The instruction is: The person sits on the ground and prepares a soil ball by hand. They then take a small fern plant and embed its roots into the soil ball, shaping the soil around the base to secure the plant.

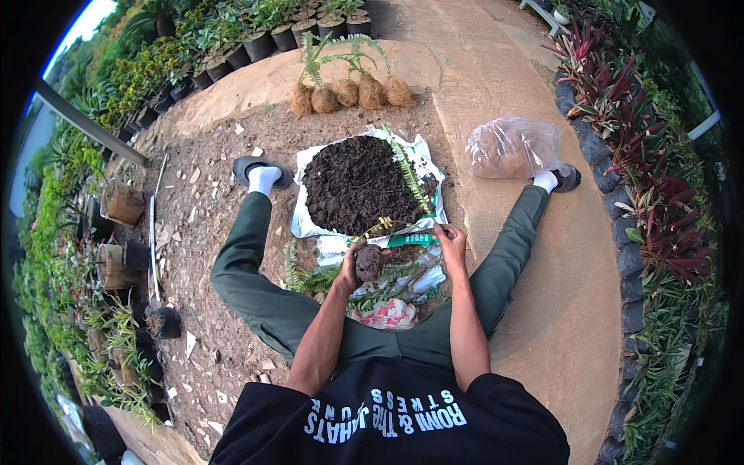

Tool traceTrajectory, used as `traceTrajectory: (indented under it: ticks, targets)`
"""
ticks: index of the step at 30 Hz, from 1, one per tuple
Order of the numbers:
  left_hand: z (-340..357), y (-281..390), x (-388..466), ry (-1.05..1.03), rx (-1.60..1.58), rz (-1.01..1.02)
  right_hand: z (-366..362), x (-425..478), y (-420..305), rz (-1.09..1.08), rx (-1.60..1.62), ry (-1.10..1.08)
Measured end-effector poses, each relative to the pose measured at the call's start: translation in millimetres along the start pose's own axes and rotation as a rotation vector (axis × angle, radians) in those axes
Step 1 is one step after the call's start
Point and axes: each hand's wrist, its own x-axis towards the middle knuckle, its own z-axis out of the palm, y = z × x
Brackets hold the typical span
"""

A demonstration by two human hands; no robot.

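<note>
My left hand (350, 268) is closed around a dark ball of soil and roots (369, 263), from which a small yellowish frond rises. My right hand (451, 244) pinches the lower end of a long green fern frond (407, 168), which reaches up over the soil. Beyond both hands, a heap of dark soil (360, 183) lies on an opened white plastic sack (303, 215). Cut fern fronds (317, 280) and loose roots lie on another piece of sacking between my legs, beside a red-and-white patterned cloth (386, 314).
Several fern plants in fibre-wrapped balls (347, 93) stand in a row beyond the sack. At right, a clear plastic bag (511, 148) holds brown fibre balls. Potted plants (258, 45) and black grow bags (630, 261) line both sides. Stone chips litter the ground at left.
</note>
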Motion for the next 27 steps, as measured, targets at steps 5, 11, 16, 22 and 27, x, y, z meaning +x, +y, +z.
traceTrajectory:
  ticks: [5, 11, 16, 22, 27]
  targets:
    - [-17.6, 2.1, 0.8, -0.058, -0.108, 0.016, 0.0, -4.0, -19.6, 0.328, 0.374, -0.007]
    - [-16.0, -2.1, 8.1, 0.059, -0.049, 0.058, 1.2, -6.4, -22.3, 0.347, 0.567, -0.227]
    - [-27.3, -2.2, 10.8, 0.081, 0.016, 0.054, 12.0, -13.6, -32.3, 0.351, 0.452, -0.314]
    - [-27.2, -6.1, 15.4, 0.16, 0.012, 0.072, 13.7, -12.4, -14.9, 0.171, 0.111, -0.423]
    - [-32.1, -4.5, 14.2, 0.146, -0.057, 0.067, 21.5, -13.1, 1.7, 0.132, 0.019, -0.416]
